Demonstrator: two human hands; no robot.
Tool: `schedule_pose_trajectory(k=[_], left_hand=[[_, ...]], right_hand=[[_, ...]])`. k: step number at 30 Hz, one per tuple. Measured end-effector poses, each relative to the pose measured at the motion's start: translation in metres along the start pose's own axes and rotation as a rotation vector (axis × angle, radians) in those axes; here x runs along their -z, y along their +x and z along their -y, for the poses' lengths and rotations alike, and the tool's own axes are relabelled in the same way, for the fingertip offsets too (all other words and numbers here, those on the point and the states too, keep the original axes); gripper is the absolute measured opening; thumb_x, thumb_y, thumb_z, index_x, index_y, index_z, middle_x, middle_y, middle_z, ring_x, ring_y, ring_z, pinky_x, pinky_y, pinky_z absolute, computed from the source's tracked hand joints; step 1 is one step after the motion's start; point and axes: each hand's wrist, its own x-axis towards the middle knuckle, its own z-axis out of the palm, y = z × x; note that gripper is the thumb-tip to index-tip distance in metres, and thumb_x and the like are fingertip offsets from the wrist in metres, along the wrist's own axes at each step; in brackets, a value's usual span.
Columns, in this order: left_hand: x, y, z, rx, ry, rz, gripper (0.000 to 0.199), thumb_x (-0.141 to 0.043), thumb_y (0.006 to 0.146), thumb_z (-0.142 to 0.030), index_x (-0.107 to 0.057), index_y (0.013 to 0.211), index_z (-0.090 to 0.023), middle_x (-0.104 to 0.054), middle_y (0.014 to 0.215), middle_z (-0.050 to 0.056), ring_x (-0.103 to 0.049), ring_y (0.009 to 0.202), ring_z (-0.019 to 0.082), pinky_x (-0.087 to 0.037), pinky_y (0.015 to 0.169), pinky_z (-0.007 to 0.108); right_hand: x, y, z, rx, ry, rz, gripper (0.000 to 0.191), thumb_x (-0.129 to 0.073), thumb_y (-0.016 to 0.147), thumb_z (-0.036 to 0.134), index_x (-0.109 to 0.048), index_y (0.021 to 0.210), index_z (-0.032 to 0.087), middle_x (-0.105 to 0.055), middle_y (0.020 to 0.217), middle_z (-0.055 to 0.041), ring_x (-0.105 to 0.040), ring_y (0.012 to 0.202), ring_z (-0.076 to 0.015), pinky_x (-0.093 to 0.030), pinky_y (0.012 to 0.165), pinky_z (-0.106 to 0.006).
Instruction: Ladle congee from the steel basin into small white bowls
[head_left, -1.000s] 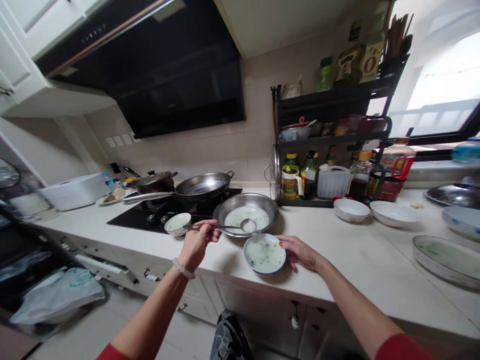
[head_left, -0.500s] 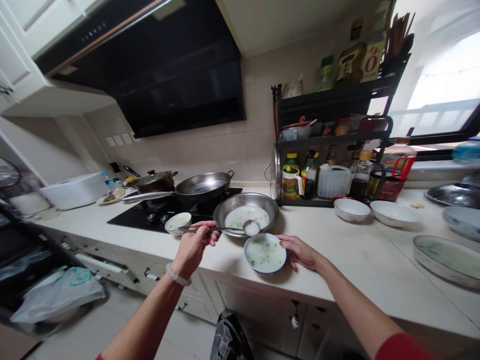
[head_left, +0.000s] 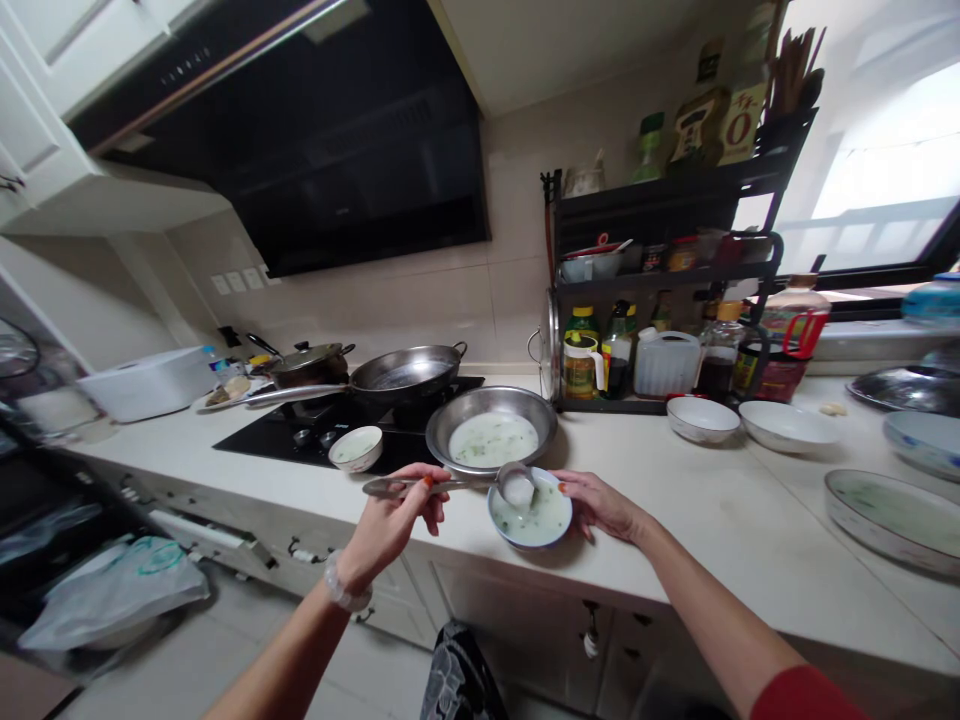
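Note:
My left hand (head_left: pixel 405 510) is closed around the handle of a metal ladle (head_left: pixel 517 487). The ladle's bowl, with pale liquid in it, is over a small white bowl (head_left: pixel 531 540) of milky soup with green bits. My right hand (head_left: pixel 600 502) grips that bowl by its right rim, fingers along its side. Just behind stands a wide steel basin (head_left: pixel 546 420) with more of the same soup. Left of the basin, a smaller white bowl (head_left: pixel 357 460) of soup sits at the edge of the black stove.
A wok (head_left: pixel 409 370) and a lidded pot (head_left: pixel 307 365) are on the stove (head_left: pixel 262 430). Right along the counter stand two white bowls (head_left: pixel 703 420) and an oval dish (head_left: pixel 847 510) of soup. A black rack (head_left: pixel 667 275) holds bottles and jars.
The ladle has moved right and toward me, from the basin's near rim to over the small bowl. My left hand shifted slightly right with it; my right hand stayed on the bowl.

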Motion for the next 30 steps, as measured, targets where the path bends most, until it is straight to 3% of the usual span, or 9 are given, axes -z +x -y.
schedule_pose_trajectory(k=[3,6,13,20,25,30], left_hand=[[0.002,-0.008,-0.005,-0.071,0.113,0.131,0.029,-0.053,0.085,-0.038,-0.065,0.093,-0.012,-0.062,0.060,0.003,-0.058,0.050,0.012,-0.048,0.051,0.024],[0.004,-0.010,-0.008,-0.095,0.163,0.178,0.027,-0.054,0.085,-0.036,-0.067,0.091,-0.013,-0.064,0.064,0.005,-0.058,0.049,0.012,-0.047,0.049,0.024],[0.009,0.005,0.010,-0.015,-0.063,-0.067,0.029,-0.057,0.082,-0.037,-0.064,0.093,-0.011,-0.066,0.064,0.006,-0.060,0.054,0.015,-0.049,0.051,0.026],[0.012,0.033,0.017,0.084,-0.336,-0.349,0.032,-0.065,0.067,-0.029,-0.063,0.090,-0.007,-0.067,0.060,0.005,-0.058,0.052,0.010,-0.047,0.052,0.021],[0.014,0.058,0.032,0.029,-0.142,-0.412,0.028,-0.060,0.067,-0.029,-0.062,0.087,-0.009,-0.065,0.057,0.002,-0.060,0.050,0.013,-0.050,0.050,0.024],[0.011,0.074,0.053,-0.028,0.160,-0.379,0.019,-0.054,0.072,-0.023,-0.064,0.085,-0.014,-0.065,0.056,0.001,-0.061,0.048,0.015,-0.049,0.049,0.024]], right_hand=[[-0.001,0.000,0.001,-0.006,-0.005,-0.005,0.061,-0.059,0.080,0.039,-0.047,0.134,0.013,-0.066,0.064,-0.0024,-0.061,0.044,-0.0129,-0.042,0.030,-0.016],[-0.001,0.000,0.001,-0.009,-0.013,-0.018,0.062,-0.059,0.080,0.039,-0.046,0.135,0.013,-0.066,0.063,-0.0019,-0.061,0.043,-0.0127,-0.042,0.030,-0.016],[-0.002,-0.001,0.002,0.004,-0.027,-0.021,0.059,-0.058,0.080,0.040,-0.049,0.131,0.013,-0.065,0.063,-0.0008,-0.061,0.043,-0.0123,-0.042,0.030,-0.016],[-0.005,-0.004,0.006,0.005,-0.013,-0.019,0.061,-0.059,0.079,0.040,-0.049,0.131,0.011,-0.066,0.062,-0.0014,-0.061,0.042,-0.0125,-0.042,0.029,-0.016],[-0.003,-0.003,0.005,-0.017,-0.006,-0.021,0.061,-0.059,0.079,0.039,-0.048,0.132,0.012,-0.066,0.064,-0.0020,-0.062,0.043,-0.0125,-0.042,0.030,-0.016],[-0.003,-0.003,0.004,-0.020,-0.008,-0.031,0.060,-0.059,0.079,0.040,-0.048,0.131,0.013,-0.065,0.062,-0.0009,-0.060,0.041,-0.0121,-0.043,0.030,-0.016]])
